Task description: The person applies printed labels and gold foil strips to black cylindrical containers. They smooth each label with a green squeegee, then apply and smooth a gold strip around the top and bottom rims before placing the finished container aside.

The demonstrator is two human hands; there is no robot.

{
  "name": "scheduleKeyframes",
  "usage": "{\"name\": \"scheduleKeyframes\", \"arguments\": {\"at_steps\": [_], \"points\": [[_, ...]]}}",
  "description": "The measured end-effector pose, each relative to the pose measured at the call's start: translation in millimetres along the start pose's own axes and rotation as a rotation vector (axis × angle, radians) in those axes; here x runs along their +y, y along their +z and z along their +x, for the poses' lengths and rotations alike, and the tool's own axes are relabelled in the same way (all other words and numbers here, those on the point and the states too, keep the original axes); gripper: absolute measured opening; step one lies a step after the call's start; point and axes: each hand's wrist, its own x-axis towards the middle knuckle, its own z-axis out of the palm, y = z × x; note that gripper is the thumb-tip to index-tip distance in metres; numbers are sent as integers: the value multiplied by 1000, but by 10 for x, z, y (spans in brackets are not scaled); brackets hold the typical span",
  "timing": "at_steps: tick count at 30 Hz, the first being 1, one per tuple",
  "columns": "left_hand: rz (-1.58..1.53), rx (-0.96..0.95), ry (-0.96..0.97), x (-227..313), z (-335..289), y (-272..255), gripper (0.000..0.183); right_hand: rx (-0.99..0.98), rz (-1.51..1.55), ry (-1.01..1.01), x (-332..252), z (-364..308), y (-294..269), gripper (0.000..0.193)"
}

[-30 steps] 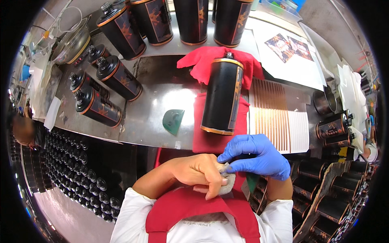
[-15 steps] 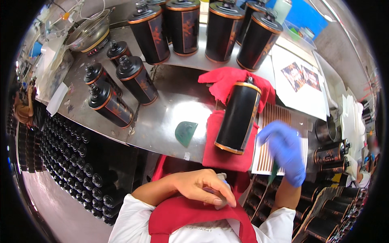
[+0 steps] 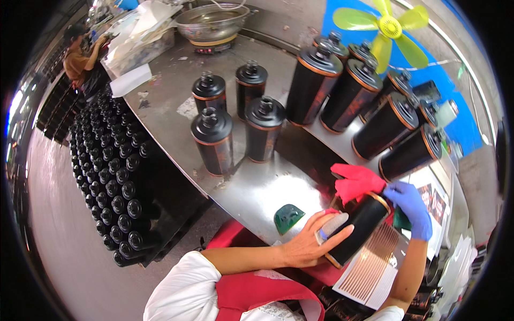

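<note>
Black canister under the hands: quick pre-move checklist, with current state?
1. Left hand on the black canister, at its lower end: ok.
2. Right hand, blue-gloved, at the canister's upper end: ok; firmness of hold cannot tell.
3. Canister lies tilted over the red cloth: ok.
4. Small pale piece under the left fingers pressed to the canister: ok; what it is, cannot tell.
5. Green scraper-like piece lies apart on the metal table, free: ok.
6. Sheet of copper strips beside the canister, partly covered: ok.
</note>
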Motion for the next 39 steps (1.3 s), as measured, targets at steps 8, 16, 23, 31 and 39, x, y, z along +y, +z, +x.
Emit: {"name": "scheduleKeyframes", "arguments": {"at_steps": [8, 16, 23, 31, 39], "points": [[224, 213, 156, -27, -545, -653, 49, -36, 162, -139, -1412, -726, 189, 11], [844, 513, -682, -357, -1723, -2121, 82, 64, 87, -702, -3257, -462, 1571, 14], [1189, 506, -1660, -743, -3351, -2827, 76, 163, -227, -789, -3878, 558, 2562, 25], [1151, 528, -1555, -988, -4025, -3086, 23, 43, -181, -797, -3858, 934, 2968, 26], [921, 349, -1072, -56, -3057, -3004, 13, 0, -245, -1094, -3340, -284, 2471, 22]]}}
